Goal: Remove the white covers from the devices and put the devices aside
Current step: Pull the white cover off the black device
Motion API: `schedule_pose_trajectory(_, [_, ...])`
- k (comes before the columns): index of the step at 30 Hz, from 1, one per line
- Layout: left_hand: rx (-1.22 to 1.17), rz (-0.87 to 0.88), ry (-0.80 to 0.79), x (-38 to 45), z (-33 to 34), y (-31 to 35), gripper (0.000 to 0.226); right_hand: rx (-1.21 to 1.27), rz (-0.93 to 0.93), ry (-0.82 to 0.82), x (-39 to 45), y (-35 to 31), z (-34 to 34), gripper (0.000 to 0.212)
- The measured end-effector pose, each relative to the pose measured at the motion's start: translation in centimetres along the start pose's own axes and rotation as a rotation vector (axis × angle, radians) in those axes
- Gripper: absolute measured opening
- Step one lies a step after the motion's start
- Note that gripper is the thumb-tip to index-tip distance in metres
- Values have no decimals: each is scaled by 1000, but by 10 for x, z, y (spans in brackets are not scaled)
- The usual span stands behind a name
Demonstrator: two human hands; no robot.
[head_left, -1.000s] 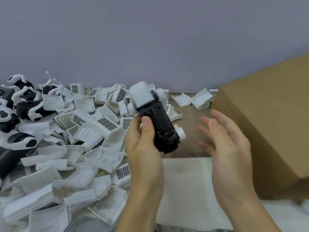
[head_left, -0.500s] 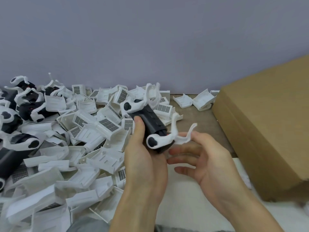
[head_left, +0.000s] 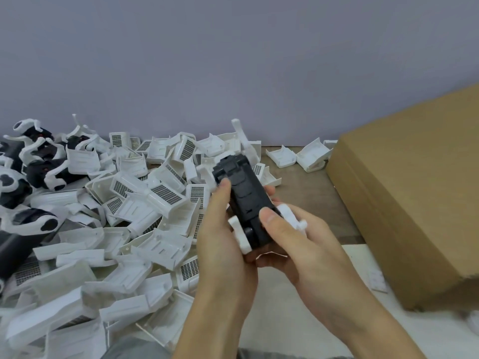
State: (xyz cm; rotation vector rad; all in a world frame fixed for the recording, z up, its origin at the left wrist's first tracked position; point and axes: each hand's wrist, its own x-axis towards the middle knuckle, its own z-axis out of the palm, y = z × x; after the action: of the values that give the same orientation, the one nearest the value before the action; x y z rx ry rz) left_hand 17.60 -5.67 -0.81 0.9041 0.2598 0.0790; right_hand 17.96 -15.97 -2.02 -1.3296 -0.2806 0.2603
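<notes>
A black device [head_left: 243, 195] with white arm-like cover parts [head_left: 291, 216] sits between both hands above the table's middle, its flat black side turned up. My left hand [head_left: 223, 234] grips it from the left, thumb on the upper left edge. My right hand [head_left: 298, 244] holds it from below and right, thumb pressed on its near end. White arms stick out at the near end and the far end [head_left: 239, 130].
A big heap of white covers [head_left: 134, 203] fills the left half of the table. Black-and-white devices [head_left: 39, 161] lie at the far left. Two loose covers [head_left: 298, 155] rest by the wall. A cardboard box [head_left: 414, 193] stands at the right.
The device has been turned so its flat black side faces up. My right hand has come in from an open pose and taken hold of the near end.
</notes>
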Motion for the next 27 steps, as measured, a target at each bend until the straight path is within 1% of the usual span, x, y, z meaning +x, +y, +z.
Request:
schedule_pose_trajectory(3, [25,12,5,1,2,-3,60,35,8,29,1,2,1,24])
schedule_pose_trajectory(10, [23,36,36,1,1,-4,71,-11,-9,22,0,3,2,28])
schedule_pose_trajectory(16, [0,27,20,1,1,-2,71,15,-24,-4,-1,2,3,24])
schedule_pose_trajectory(19, [35,34,12,2,1,-2,71,56,-9,-35,-1,1,1,23])
schedule_pose_trajectory(22, [78,53,18,2,2,-2,65,37,11,-37,-2,0,0,24])
schedule_pose_trajectory(25, [106,80,32,2,2,-3,39,-4,29,-4,-1,1,1,25])
schedule_pose_trajectory(27, [117,91,19,2,2,-3,34,-17,41,25,0,2,1,26])
